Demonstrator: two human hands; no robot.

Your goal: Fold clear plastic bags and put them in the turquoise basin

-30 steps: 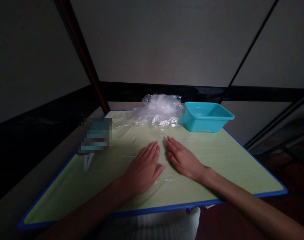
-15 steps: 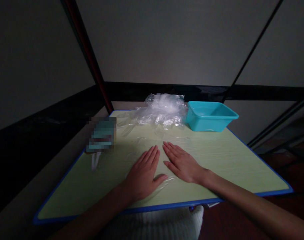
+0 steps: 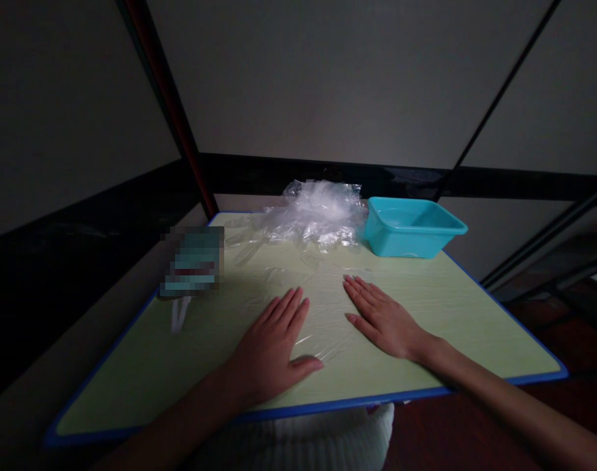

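Head view: left hand [image 3: 271, 350] and right hand [image 3: 384, 320], spread flat, are probably pressing clear plastic [image 3: 322, 347] smooth, needing soft strokes next.

Thin, flat, transparent plastic film [image 3: 325, 350]: glossy, fine wrinkles catching light as pale streaks. Crumpled, whitish-clear heap of plastic sheeting [image 3: 322, 216]: shiny, sharply creased, bright glints along the folds. Turquoise rectangular plastic tub [image 3: 403, 242]: smooth walls, soft sheen. Pale green, blue-edged table [image 3: 469, 314]: smooth top, faint wood-like grain, low sheen. Whitish ribbed cloth [image 3: 318, 438] below its edge: matt, textured. Large grey wall panel [image 3: 327, 78]: matt; long black band [image 3: 259, 173] beneath: glossy, faintly reflective.
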